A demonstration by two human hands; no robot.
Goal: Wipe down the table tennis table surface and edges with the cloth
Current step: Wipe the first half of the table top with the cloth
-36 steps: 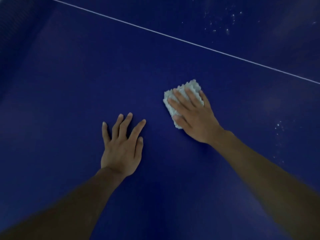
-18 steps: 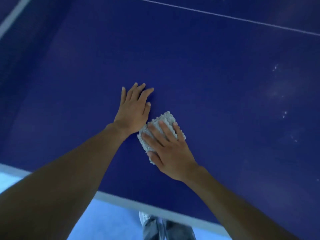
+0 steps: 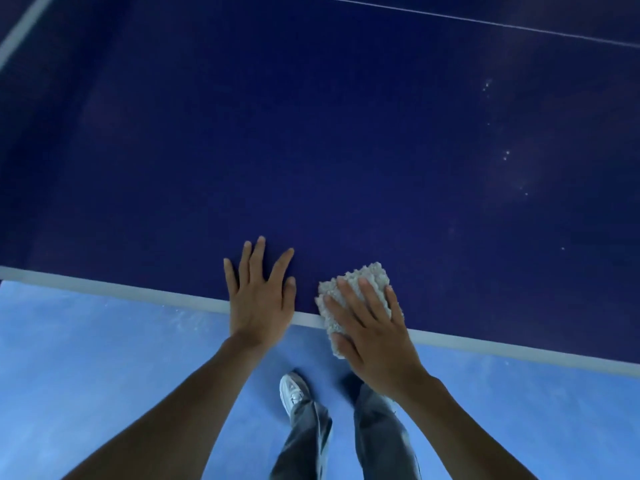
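The dark blue table tennis table fills the upper part of the view, with its white near edge line running across. My right hand presses a folded white nubby cloth flat on that near edge; the cloth's lower end hangs past the edge. My left hand lies flat beside it, fingers spread, palm over the edge line, holding nothing. A narrow gap separates the two hands.
White specks of dust dot the table at the right. A thin white centre line crosses the far top. Below the edge lies light blue floor, with my legs in grey trousers and a white shoe.
Both hands and the cloth have slid back toward me, from the middle of the table to its near edge. The hands have drawn apart slightly. The floor and my legs have come into view.
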